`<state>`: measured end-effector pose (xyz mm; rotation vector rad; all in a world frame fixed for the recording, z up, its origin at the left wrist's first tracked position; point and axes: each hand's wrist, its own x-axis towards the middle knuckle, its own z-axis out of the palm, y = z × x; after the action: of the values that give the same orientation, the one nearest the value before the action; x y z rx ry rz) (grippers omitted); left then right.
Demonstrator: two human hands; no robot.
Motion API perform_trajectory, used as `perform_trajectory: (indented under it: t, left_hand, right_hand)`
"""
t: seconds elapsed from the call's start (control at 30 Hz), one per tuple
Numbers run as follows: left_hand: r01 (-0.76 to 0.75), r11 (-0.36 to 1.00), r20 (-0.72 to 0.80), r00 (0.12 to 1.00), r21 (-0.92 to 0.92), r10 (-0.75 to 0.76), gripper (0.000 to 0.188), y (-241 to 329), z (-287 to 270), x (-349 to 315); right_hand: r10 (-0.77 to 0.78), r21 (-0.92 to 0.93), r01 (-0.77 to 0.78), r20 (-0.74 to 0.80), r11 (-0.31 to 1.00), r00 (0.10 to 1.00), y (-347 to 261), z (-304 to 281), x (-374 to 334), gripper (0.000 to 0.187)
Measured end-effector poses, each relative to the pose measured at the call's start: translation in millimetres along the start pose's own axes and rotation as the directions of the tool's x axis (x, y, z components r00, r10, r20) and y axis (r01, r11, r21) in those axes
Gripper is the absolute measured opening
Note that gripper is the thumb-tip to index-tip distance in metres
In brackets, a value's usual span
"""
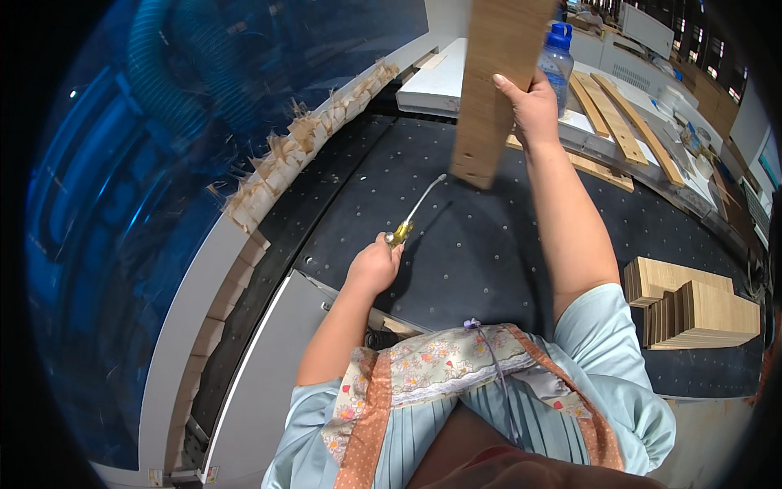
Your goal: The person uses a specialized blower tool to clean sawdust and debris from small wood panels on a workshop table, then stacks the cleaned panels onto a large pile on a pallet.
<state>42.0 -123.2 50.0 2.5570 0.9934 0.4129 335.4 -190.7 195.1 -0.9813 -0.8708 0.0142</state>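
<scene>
Right hand (533,106) grips a raised wooden board (497,81); left hand (373,267), closed around an air nozzle (414,213), should aim steadily at the board's near end.

Your right hand (533,106) grips a light brown wood-grain board (497,81); your left hand (373,267) holds an air blow gun (411,216) with a brassy yellow body and silver nozzle; the table (489,244) beneath is black, dotted with small pale spots; your apron (432,371) is cream floral with orange polka-dot trim; your sleeves (619,350) are pale blue; the bottle (556,61) is clear with a blue cap.
</scene>
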Motion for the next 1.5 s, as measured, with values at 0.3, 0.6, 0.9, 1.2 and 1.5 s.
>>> perform_trajectory:
  t: [0.3,0.6,0.9,1.2,1.5]
  left_hand:
    - [0.216,0.968,0.027,0.975,0.127,-0.221,0.04,-1,-4,5]
    - [0.276,0.949,0.043,0.957,0.152,-0.285,0.039,-5,-5,10]
    - [0.266,0.953,0.01,0.963,0.142,-0.271,0.038,0,-15,16]
    - [0.218,0.966,-0.004,0.976,0.14,-0.219,0.037,-14,-20,12]
    - [0.204,0.963,0.004,0.978,0.178,-0.208,0.035,-19,-25,13]
  right_hand:
    - [0.385,0.605,-0.179,-0.228,0.776,0.894,94,-26,-52,0.043]
    - [0.493,0.623,-0.272,-0.211,0.733,0.844,113,-29,-70,0.042]
    - [0.459,0.604,-0.254,-0.211,0.756,0.863,108,-23,-67,0.042]
    - [0.467,0.602,-0.276,-0.184,0.749,0.865,106,-27,-68,0.044]
    - [0.494,0.596,-0.322,-0.148,0.735,0.857,111,-36,-70,0.046]
